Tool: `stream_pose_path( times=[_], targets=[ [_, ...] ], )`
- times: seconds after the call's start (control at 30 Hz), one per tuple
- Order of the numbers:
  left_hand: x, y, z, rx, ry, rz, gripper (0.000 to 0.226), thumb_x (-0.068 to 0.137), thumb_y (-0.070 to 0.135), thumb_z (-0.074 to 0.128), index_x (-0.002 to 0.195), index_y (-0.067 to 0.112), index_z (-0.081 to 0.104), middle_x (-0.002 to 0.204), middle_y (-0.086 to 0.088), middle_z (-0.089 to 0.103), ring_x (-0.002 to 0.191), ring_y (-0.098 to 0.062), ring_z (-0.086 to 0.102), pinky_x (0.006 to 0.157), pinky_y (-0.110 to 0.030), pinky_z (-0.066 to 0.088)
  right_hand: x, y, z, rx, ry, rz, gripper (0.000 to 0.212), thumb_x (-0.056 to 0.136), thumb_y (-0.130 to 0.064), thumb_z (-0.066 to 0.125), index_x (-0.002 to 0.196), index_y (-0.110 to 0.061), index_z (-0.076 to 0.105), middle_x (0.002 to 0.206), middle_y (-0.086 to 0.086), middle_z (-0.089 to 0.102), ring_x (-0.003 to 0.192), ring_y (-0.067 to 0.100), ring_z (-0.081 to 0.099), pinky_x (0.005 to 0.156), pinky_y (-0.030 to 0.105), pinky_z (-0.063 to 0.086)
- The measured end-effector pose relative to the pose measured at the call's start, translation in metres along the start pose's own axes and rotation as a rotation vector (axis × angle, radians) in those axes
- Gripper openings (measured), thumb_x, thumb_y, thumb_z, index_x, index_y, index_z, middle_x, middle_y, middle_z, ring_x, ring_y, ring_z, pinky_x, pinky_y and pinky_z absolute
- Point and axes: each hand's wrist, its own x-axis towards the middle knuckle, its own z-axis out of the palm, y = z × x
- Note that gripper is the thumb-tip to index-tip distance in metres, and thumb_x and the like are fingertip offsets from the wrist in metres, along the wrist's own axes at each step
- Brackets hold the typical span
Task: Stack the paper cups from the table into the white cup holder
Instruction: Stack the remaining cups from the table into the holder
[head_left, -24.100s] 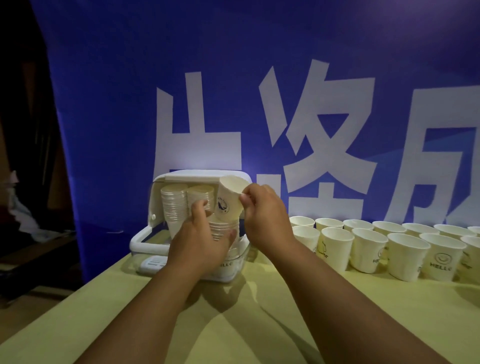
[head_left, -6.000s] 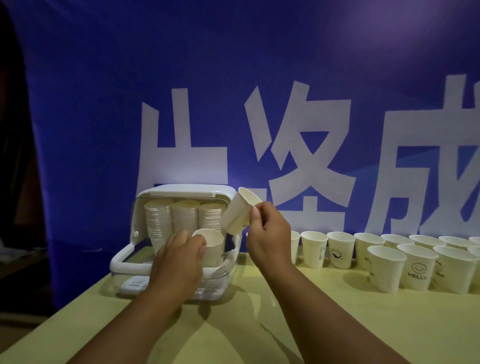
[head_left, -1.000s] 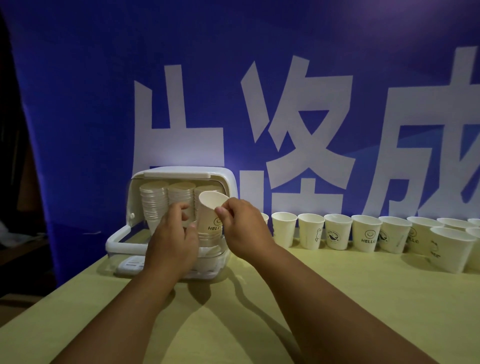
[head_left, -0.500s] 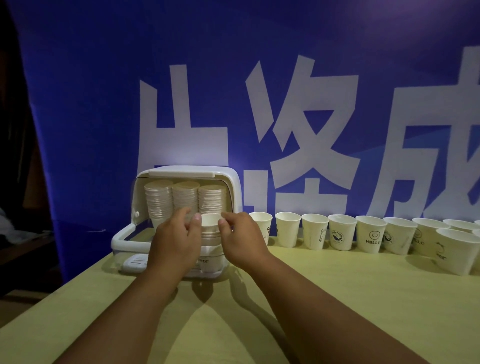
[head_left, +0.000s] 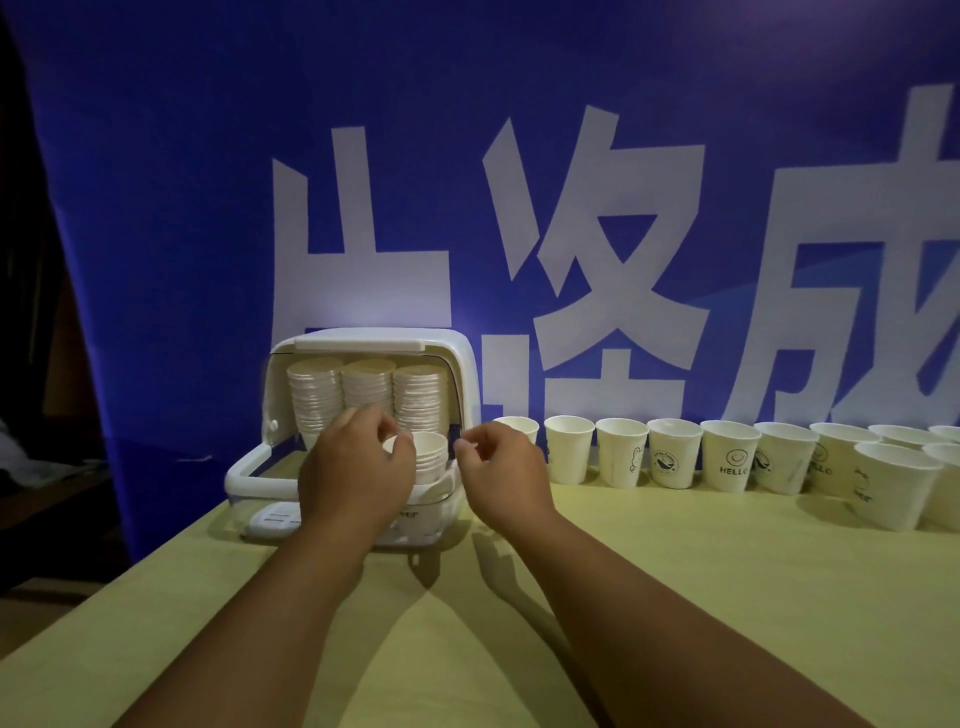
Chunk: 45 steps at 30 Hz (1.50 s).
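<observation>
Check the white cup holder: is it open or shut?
Open. Nothing covers the front of the cup holder: three rear cup stacks show bare, and the left hand grips the front stack inside.

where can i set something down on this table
Bare: the table in front of the row of paper cups, right of the right hand, and the wedge between the forearms. Crowded: the back edge with the cups, and the white cup holder, where the left hand holds the cup stack.
</observation>
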Motion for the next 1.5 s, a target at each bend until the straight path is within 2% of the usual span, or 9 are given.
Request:
stream_pose_path(
  times=[0.17, 0.47, 0.87, 0.97, 1.0, 1.07, 1.17, 1.33, 1.5],
  targets=[
    [-0.017, 0.047, 0.006, 0.002, -0.131, 0.1, 0.031, 0.096, 0.033, 0.059, 0.066, 0.024, 0.056, 0.062, 0.005, 0.056, 0.06, -0.012, 0.052, 0.053, -0.023, 0.032, -0.005, 0.011, -0.049, -0.075, 0.034, 0.001, 0.007, 0.097, -0.024, 0.062, 0.094, -0.022, 0.068, 0.085, -0.008, 0.067, 0.075, 0.008, 0.062, 0.065, 0.016, 0.047],
    [-0.046, 0.136, 0.057, -0.086, -0.317, 0.141, 0.028, 0.094, 0.034, 0.061, 0.069, 0.022, 0.057, 0.069, 0.005, 0.059, 0.063, -0.013, 0.054, 0.053, -0.026, 0.036, -0.026, 0.066, -0.176, -0.271, 0.131, 0.04, 0.014, 0.096, -0.021, 0.061, 0.084, -0.025, 0.066, 0.073, -0.01, 0.065, 0.066, 0.006, 0.061, 0.054, 0.015, 0.039],
    [-0.107, 0.284, 0.155, -0.18, -0.531, 0.297, 0.026, 0.093, 0.031, 0.056, 0.068, 0.023, 0.054, 0.068, 0.005, 0.058, 0.061, -0.012, 0.051, 0.052, -0.029, 0.037, -0.03, 0.177, -0.335, -0.433, 0.353, 0.189, 0.008, 0.094, -0.024, 0.066, 0.088, -0.029, 0.066, 0.079, -0.011, 0.067, 0.071, 0.008, 0.065, 0.069, 0.027, 0.06],
    [-0.122, 0.309, 0.189, -0.227, -0.641, 0.305, 0.01, 0.094, 0.031, 0.056, 0.099, 0.027, 0.063, 0.09, 0.006, 0.066, 0.08, -0.014, 0.061, 0.066, -0.033, 0.053, -0.028, 0.209, -0.36, -0.402, 0.471, 0.278, 0.025, 0.094, -0.019, 0.065, 0.116, -0.029, 0.062, 0.097, -0.005, 0.069, 0.081, 0.011, 0.065, 0.072, 0.034, 0.061],
    [-0.125, 0.315, 0.201, -0.252, -0.689, 0.308, 0.027, 0.095, 0.029, 0.056, 0.121, 0.032, 0.06, 0.103, 0.004, 0.067, 0.09, -0.016, 0.064, 0.073, -0.034, 0.055, -0.027, 0.219, -0.366, -0.376, 0.486, 0.306, 0.044, 0.094, -0.015, 0.064, 0.132, -0.033, 0.052, 0.105, -0.004, 0.067, 0.086, 0.013, 0.064, 0.073, 0.033, 0.06],
    [-0.131, 0.326, 0.221, -0.263, -0.795, 0.358, 0.068, 0.097, 0.025, 0.057, 0.154, 0.046, 0.027, 0.134, 0.0, 0.06, 0.107, -0.019, 0.062, 0.075, -0.031, 0.052, -0.027, 0.231, -0.374, -0.359, 0.429, 0.341, 0.076, 0.094, -0.009, 0.062, 0.15, -0.045, 0.026, 0.126, 0.0, 0.059, 0.1, 0.016, 0.06, 0.079, 0.032, 0.055],
    [-0.132, 0.342, 0.24, -0.227, -0.837, 0.42, 0.088, 0.099, 0.023, 0.057, 0.156, 0.055, -0.002, 0.144, 0.001, 0.053, 0.099, -0.011, 0.061, 0.07, -0.028, 0.052, -0.028, 0.238, -0.381, -0.403, 0.317, 0.343, 0.086, 0.096, -0.009, 0.058, 0.155, -0.048, 0.009, 0.142, 0.004, 0.049, 0.11, 0.02, 0.056, 0.084, 0.033, 0.052],
    [-0.13, 0.358, 0.252, -0.134, -0.765, 0.469, 0.068, 0.101, 0.022, 0.052, 0.156, 0.041, 0.016, 0.125, -0.003, 0.061, 0.096, -0.02, 0.063, 0.08, -0.041, 0.059, -0.026, 0.248, -0.388, -0.483, 0.345, 0.388, 0.082, 0.095, -0.009, 0.053, 0.151, -0.052, 0.012, 0.131, 0.0, 0.053, 0.098, 0.017, 0.06, 0.08, 0.038, 0.059],
    [-0.131, 0.356, 0.253, -0.116, -0.647, 0.424, 0.015, 0.103, 0.022, 0.048, 0.117, 0.026, 0.047, 0.101, 0.0, 0.064, 0.086, -0.02, 0.062, 0.076, -0.044, 0.059, -0.025, 0.248, -0.387, -0.468, 0.442, 0.362, 0.05, 0.093, -0.005, 0.058, 0.135, -0.03, 0.046, 0.11, -0.001, 0.062, 0.091, 0.018, 0.06, 0.079, 0.033, 0.056]
  ],
)
